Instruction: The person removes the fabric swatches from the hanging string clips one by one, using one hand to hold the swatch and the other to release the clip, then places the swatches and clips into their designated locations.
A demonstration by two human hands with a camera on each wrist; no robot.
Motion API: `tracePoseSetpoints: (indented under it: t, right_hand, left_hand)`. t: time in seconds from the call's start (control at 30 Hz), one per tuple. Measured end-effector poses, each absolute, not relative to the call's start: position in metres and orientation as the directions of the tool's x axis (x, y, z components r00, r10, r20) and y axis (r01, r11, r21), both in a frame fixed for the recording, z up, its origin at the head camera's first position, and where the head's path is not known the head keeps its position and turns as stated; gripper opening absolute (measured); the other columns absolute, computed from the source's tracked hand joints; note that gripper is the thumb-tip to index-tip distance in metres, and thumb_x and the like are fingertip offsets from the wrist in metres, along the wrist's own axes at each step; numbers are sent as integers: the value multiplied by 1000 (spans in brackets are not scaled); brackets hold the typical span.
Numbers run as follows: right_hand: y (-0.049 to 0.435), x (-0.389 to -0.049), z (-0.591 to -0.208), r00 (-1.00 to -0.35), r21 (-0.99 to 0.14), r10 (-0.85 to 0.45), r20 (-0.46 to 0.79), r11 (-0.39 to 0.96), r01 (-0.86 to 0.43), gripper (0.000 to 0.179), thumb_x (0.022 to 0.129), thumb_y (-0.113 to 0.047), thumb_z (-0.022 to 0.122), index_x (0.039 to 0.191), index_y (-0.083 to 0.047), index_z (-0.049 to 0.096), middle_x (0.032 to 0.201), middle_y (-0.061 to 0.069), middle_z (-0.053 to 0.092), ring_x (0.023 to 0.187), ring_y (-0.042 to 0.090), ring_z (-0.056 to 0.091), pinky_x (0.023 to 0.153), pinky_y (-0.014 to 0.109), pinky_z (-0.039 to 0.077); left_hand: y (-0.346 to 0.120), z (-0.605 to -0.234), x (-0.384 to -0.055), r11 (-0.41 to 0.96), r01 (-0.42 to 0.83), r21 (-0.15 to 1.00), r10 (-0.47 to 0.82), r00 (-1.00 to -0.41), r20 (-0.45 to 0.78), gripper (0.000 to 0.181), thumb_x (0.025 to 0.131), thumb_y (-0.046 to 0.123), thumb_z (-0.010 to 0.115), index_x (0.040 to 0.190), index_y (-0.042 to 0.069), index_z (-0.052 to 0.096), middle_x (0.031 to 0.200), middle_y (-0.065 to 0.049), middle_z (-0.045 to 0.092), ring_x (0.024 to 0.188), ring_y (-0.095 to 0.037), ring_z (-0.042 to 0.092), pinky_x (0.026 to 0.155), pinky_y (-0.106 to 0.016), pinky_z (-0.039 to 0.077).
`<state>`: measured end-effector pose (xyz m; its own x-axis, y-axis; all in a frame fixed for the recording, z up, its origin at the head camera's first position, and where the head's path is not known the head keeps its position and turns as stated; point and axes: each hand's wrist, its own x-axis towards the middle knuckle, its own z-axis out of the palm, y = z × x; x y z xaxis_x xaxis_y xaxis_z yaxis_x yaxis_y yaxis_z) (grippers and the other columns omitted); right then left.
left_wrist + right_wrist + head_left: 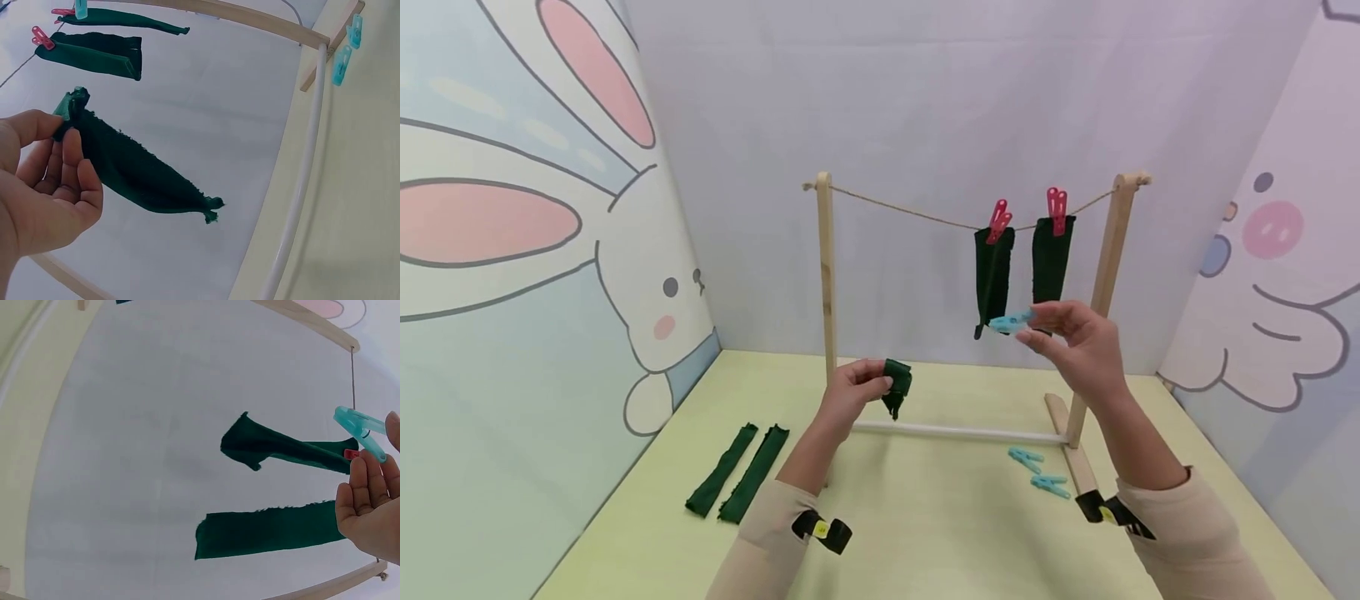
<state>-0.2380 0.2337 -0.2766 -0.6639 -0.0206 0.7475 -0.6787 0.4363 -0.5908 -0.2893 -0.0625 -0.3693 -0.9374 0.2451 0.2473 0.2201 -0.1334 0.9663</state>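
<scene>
My left hand [859, 389] pinches a strip of dark green cloth [134, 165] at one end, and the rest of it hangs down. Between the thumb and fingers of my right hand [1081, 342] is a light blue clothespin [1011, 322], raised in front of the hanging cloths. Two green cloth strips, a left one [992, 271] and a right one [1051, 258], hang from a twine line [910, 211]. A red clothespin [999, 222] grips the left strip at the line, and another red clothespin [1057, 210] grips the right one.
The line spans a left wooden post [827, 275] and a right wooden post [1112, 250], joined low down by a white rod [958, 432]. Two blue clothespins [1049, 485] lie near the right foot. Two more green strips [755, 473] lie on the table's left side.
</scene>
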Motion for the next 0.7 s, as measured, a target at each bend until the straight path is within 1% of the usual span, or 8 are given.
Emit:
tracePoseSetpoints:
  t: [0.07,0.13,0.2,0.3,0.37,0.47,0.53,0.7]
  right_hand:
    - [236,-236,-283,-690,-621,-4,724,432,-654,28,79,3,71,106,6,61,91,17,63,83,10,62,82,18,45]
    - [238,-233,-290,-713,-646,8,701,430,-630,29,79,3,71,106,6,61,92,17,63,84,10,61,82,18,45]
    - [240,-230,-296,-735,-669,18,678,430,-606,29,80,2,71,107,5,61,93,16,63,84,9,61,82,18,45]
    - [242,-227,-305,-757,-691,28,653,430,-580,29,80,1,71,107,5,60,93,15,63,84,8,61,83,18,45]
    - [244,-225,-311,-766,-700,36,642,434,-567,29,80,0,71,106,5,60,93,15,64,84,7,61,82,17,45]
    - [247,-223,-320,-779,-717,49,625,431,-548,29,80,-1,71,106,6,60,92,14,64,83,6,61,82,17,45]
    - [249,-221,-326,-791,-732,57,610,422,-534,29,81,-1,71,106,6,60,91,11,64,82,6,61,80,16,45]
    - [254,-217,-340,-829,-787,79,553,375,-490,30,82,-4,70,108,7,58,90,3,64,81,7,61,73,16,48]
  left_hand:
    - [-64,-371,-288,-135,199,971,243,-943,228,25,86,0,62,108,-11,61,89,-7,61,79,-14,59,84,-45,47]
    - [-66,-372,-287,-131,177,975,236,-950,204,24,87,0,61,109,-11,60,90,-8,61,77,-14,60,85,-48,46]
    - [-67,-373,-285,-120,171,978,230,-954,195,24,87,1,61,108,-11,60,92,-10,61,76,-14,60,85,-46,46]
    - [-71,-373,-281,-105,178,978,213,-957,197,23,88,1,62,107,-12,61,94,-13,61,76,-15,60,81,-41,49]
    - [-74,-373,-278,-97,177,979,203,-960,194,23,88,1,62,106,-11,62,93,-12,62,75,-15,60,78,-37,50]
    - [-78,-374,-273,-90,171,981,189,-964,186,21,87,1,62,105,-11,62,90,-9,63,74,-15,60,77,-38,50]
    - [-80,-372,-270,-84,165,983,182,-967,178,21,87,1,62,104,-12,62,88,-7,63,73,-15,60,79,-42,50]
    - [-86,-376,-269,-83,168,982,166,-970,180,22,88,2,62,104,-13,62,88,-7,62,72,-15,61,77,-37,51]
